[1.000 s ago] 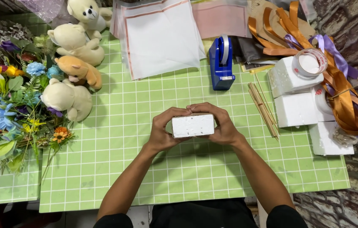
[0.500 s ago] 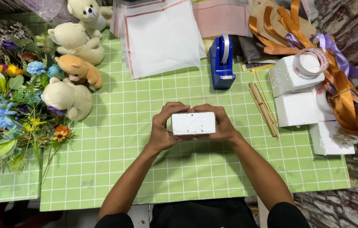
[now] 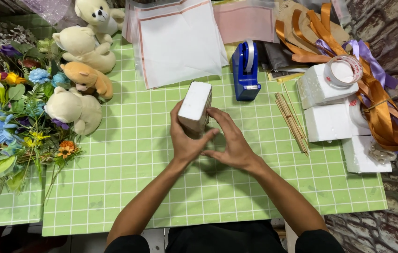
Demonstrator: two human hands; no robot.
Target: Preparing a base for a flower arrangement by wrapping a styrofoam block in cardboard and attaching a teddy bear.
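Note:
A white foam block (image 3: 195, 105) is held over the middle of the green checked mat (image 3: 128, 154), its long side pointing away from me. My left hand (image 3: 185, 138) grips the block from the left and below. My right hand (image 3: 229, 140) presses against its near right side with fingers spread.
Several plush bears (image 3: 79, 75) and artificial flowers (image 3: 11, 107) lie at the left. White wrapping sheets (image 3: 178, 40) and a blue tape dispenser (image 3: 246, 70) sit at the back. Wooden sticks (image 3: 291, 119), foam blocks (image 3: 328, 105), a tape roll (image 3: 344, 70) and ribbons (image 3: 382, 103) fill the right.
The block has been turned from lying crosswise between both hands to pointing away from me, and it has moved farther out over the mat.

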